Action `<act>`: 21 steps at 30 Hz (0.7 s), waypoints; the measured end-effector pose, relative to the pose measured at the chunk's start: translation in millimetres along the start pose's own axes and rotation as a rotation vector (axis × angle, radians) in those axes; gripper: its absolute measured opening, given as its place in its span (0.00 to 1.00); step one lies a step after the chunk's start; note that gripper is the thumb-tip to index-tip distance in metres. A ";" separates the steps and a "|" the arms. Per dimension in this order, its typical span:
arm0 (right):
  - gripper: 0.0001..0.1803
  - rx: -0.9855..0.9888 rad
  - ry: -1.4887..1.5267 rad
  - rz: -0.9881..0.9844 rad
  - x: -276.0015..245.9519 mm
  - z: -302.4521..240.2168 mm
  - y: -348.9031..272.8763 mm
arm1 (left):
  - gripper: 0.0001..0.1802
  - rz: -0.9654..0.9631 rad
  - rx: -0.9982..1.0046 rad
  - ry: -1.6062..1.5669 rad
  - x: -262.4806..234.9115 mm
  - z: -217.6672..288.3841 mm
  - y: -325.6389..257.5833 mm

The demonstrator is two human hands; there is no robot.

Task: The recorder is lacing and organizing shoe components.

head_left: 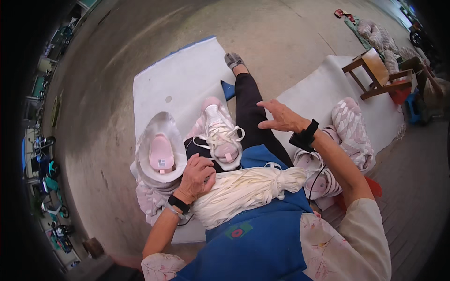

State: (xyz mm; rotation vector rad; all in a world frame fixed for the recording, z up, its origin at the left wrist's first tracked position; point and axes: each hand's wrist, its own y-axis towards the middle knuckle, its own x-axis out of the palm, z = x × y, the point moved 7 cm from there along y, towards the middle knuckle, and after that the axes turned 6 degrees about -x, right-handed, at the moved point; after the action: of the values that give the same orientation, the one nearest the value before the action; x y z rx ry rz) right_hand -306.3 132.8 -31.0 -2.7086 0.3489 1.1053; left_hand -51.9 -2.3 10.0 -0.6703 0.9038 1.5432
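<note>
A thick bundle of cream shoelaces (243,192) lies across my lap on the blue apron (253,234). At the bundle's left end is my left hand (194,178), its fingers curled; whatever is in them is hidden. Just beyond it, a pink and white sneaker (220,136) rests on my thigh with its toe pointing away, its white laces threaded and the ends loose. My right hand (281,116) is raised above my dark-trousered right leg, fingers spread and holding nothing. Left of the sneaker stands a white rounded holder (143,164) with a pink insole-like piece (161,150) inside.
More pink and white sneakers (354,131) are piled by my right forearm. White sheets (178,70) cover the floor on both sides of my leg. A wooden stool (375,70) stands at the far right, near bundled shoes (382,40). Parked scooters (54,182) line the left.
</note>
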 end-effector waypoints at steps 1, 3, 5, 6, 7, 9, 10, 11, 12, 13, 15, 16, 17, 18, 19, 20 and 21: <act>0.35 0.043 0.092 0.089 -7.7 -8.9 5.7 | 0.06 0.056 -0.025 0.014 -8.2 -1.6 -4.5; 0.25 0.076 0.262 0.193 -8.4 -22.8 15.8 | 0.05 0.161 -0.136 0.020 -18.9 -8.7 -13.4; 0.18 0.043 0.318 0.134 8.0 -47.6 35.9 | 0.04 0.198 -0.232 0.001 -25.4 -13.9 -21.7; 0.18 0.031 0.311 0.120 17.2 -55.9 45.5 | 0.04 0.247 -0.285 -0.010 -29.3 -18.0 -25.3; 0.15 -0.018 0.187 0.099 27.5 -64.4 53.3 | 0.04 0.292 -0.331 -0.026 -31.7 -22.6 -27.4; 0.13 -0.074 0.056 0.077 42.0 -80.3 63.7 | 0.04 0.345 -0.359 -0.067 -38.7 -26.5 -30.2; 0.13 -0.096 0.045 0.137 44.3 -89.7 65.6 | 0.03 0.355 -0.468 -0.162 -41.5 -32.2 -35.5; 0.12 -0.119 0.035 0.197 44.6 -97.9 67.7 | 0.03 0.364 -0.575 -0.258 -42.1 -38.8 -41.8; 0.14 -0.074 0.013 0.176 47.5 -99.2 74.1 | 0.04 0.358 -0.588 -0.293 -42.4 -41.2 -45.7; 0.14 -0.087 0.006 0.169 46.8 -99.2 80.0 | 0.04 0.375 -0.593 -0.293 -43.7 -39.4 -45.3; 0.19 0.068 0.044 0.171 49.9 -82.3 90.0 | 0.05 0.180 -0.711 -0.393 -25.4 -36.1 -40.5; 0.21 0.079 0.049 0.152 54.2 -69.5 94.7 | 0.05 0.166 -0.667 -0.353 -21.8 -27.3 -31.7; 0.25 0.128 0.052 0.096 59.1 -66.8 97.6 | 0.05 0.190 -0.567 -0.306 -17.4 -18.0 -23.7; 0.28 0.160 0.053 0.072 63.8 -65.3 102.1 | 0.05 0.215 -0.526 -0.260 -13.1 -11.8 -16.9; 0.30 0.199 0.057 0.052 70.9 -58.2 103.8 | 0.06 0.148 -0.526 -0.240 -6.5 -6.1 -10.3; 0.37 0.231 0.105 0.014 82.0 -52.9 106.2 | 0.06 0.144 -0.469 -0.193 -1.8 -1.0 -7.0; 0.37 0.214 0.107 -0.003 90.1 -50.1 108.3 | 0.07 0.138 -0.412 -0.145 3.5 3.0 -5.6</act>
State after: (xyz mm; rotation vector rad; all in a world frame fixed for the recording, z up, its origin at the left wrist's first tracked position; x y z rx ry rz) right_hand -242.0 3.3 -69.2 -2.5823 0.4513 0.8700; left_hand -46.8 2.3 7.7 -0.7861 0.5343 1.9001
